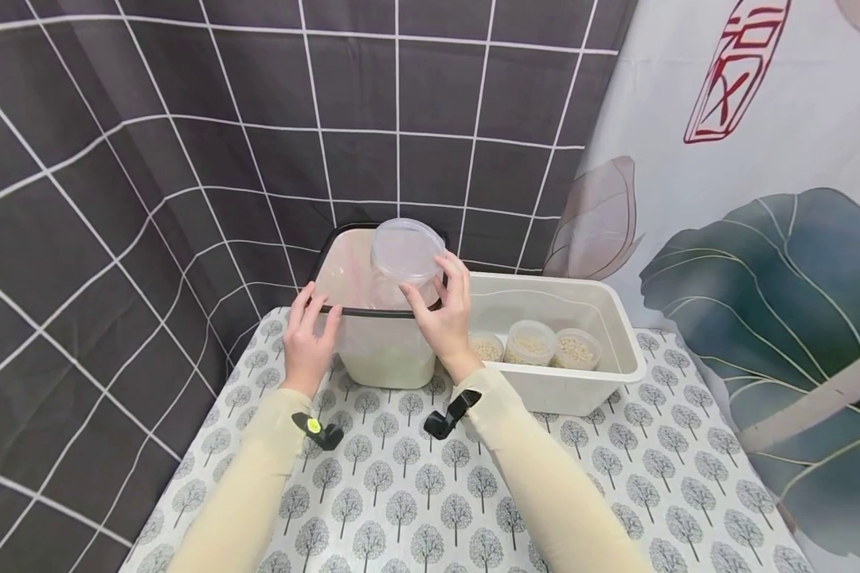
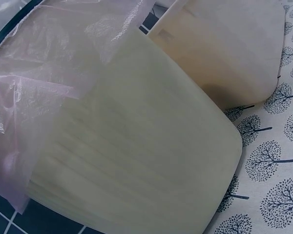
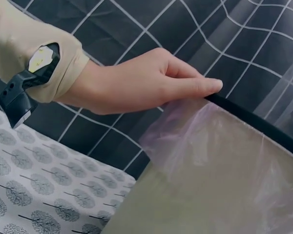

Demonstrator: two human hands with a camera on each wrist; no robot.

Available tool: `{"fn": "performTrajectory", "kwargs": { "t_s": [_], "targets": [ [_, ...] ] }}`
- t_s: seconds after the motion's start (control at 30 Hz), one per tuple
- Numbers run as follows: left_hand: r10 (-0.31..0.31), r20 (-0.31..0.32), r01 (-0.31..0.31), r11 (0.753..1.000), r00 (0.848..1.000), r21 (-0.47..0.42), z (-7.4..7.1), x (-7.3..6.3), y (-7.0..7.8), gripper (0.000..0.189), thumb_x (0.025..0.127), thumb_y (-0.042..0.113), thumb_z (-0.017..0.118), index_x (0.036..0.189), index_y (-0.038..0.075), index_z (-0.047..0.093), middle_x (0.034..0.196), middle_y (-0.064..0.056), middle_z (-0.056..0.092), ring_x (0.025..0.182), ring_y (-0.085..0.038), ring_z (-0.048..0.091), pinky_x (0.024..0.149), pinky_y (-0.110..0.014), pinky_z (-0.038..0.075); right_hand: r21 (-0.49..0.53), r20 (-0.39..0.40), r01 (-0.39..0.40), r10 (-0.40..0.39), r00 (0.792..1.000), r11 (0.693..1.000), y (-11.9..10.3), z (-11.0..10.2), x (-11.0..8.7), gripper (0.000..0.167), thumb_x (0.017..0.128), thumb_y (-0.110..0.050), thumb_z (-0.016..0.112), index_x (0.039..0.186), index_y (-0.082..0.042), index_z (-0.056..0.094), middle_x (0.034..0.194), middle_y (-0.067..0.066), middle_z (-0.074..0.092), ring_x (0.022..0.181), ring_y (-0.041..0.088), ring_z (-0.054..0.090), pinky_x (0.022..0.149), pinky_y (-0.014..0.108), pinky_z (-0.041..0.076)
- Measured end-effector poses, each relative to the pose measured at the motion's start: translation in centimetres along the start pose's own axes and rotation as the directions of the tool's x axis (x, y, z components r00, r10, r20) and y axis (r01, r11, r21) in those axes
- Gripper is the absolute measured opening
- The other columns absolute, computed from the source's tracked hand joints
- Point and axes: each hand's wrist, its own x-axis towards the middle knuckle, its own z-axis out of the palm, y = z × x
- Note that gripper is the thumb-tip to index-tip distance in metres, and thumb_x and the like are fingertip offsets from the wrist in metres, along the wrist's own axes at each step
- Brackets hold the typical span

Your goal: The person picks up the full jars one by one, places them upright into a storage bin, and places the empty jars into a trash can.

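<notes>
My right hand (image 1: 444,314) holds a clear round plastic jar (image 1: 405,250) over the bin's opening, thumb on the near side and fingers on the right. The jar's top faces up toward me; its contents cannot be made out. A pale bin (image 1: 387,350) with a black rim stands below, lined with a thin pinkish plastic bag (image 2: 44,58). My left hand (image 1: 310,346) rests on the bin's left rim, fingers spread. In the right wrist view, the left hand (image 3: 136,85) lays its thumb along the rim beside the bag; its other fingertips are hidden.
Right of the bin stands a long white tub (image 1: 602,318). Inside are several clear jars, among them a middle jar (image 1: 532,342) and a right jar (image 1: 576,350), holding pale bean-like pieces. A tree-print cloth (image 1: 401,493) covers the table. A dark checked curtain (image 1: 258,79) hangs behind.
</notes>
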Motion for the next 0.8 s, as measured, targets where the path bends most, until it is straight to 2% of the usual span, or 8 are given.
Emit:
{"fn": "performTrajectory", "kwargs": {
  "t_s": [0.17, 0.3, 0.57, 0.8],
  "targets": [
    [-0.008, -0.007, 0.008, 1.0, 1.0, -0.007, 0.1, 0.0, 0.1, 0.025, 0.087, 0.015, 0.066, 0.107, 0.001, 0.065, 0.131, -0.016, 0.051, 0.123, -0.027, 0.046, 0.101, -0.035, 0.039, 0.018, 0.018, 0.008, -0.008, 1.0, 1.0, 0.6, -0.1, -0.4, 0.045, 0.074, 0.011, 0.071, 0.111, 0.015, 0.047, 0.12, 0.034, 0.042, 0.111, 0.043, 0.048, 0.082, 0.05, 0.051],
    [-0.012, -0.01, 0.011, 1.0, 1.0, -0.013, 0.2, 0.0, 0.0, 0.024, 0.087, 0.015, 0.066, 0.107, 0.002, 0.065, 0.132, -0.015, 0.05, 0.124, -0.027, 0.045, 0.101, -0.035, 0.04, 0.066, 0.042, 0.0, -0.003, 0.999, 0.998, -0.3, -0.4, 0.0, 0.034, 0.077, 0.018, 0.062, 0.107, 0.019, 0.046, 0.116, 0.036, 0.042, 0.107, 0.048, 0.047, 0.079, 0.051, 0.052],
    [-0.019, -0.002, 0.019, 0.999, 1.0, 0.026, 0.1, 0.0, 0.2, 0.026, 0.088, 0.018, 0.065, 0.107, 0.0, 0.064, 0.132, -0.015, 0.05, 0.123, -0.028, 0.046, 0.101, -0.036, 0.04, 0.117, 0.066, -0.053, 0.045, 0.997, 0.992, -0.4, -1.0, -0.5, 0.026, 0.08, 0.02, 0.056, 0.103, 0.023, 0.045, 0.111, 0.038, 0.043, 0.098, 0.052, 0.05, 0.079, 0.054, 0.05],
    [-0.013, -0.02, 0.013, 1.0, 1.0, 0.01, 0.2, 0.1, 0.1, 0.025, 0.087, 0.017, 0.066, 0.107, 0.001, 0.064, 0.132, -0.015, 0.05, 0.123, -0.028, 0.046, 0.101, -0.035, 0.039, 0.083, 0.042, -0.043, 0.04, 0.998, 0.996, -0.4, -1.6, -0.6, 0.021, 0.081, 0.019, 0.055, 0.101, 0.021, 0.048, 0.105, 0.036, 0.047, 0.094, 0.047, 0.053, 0.077, 0.051, 0.052]
  ]
}}
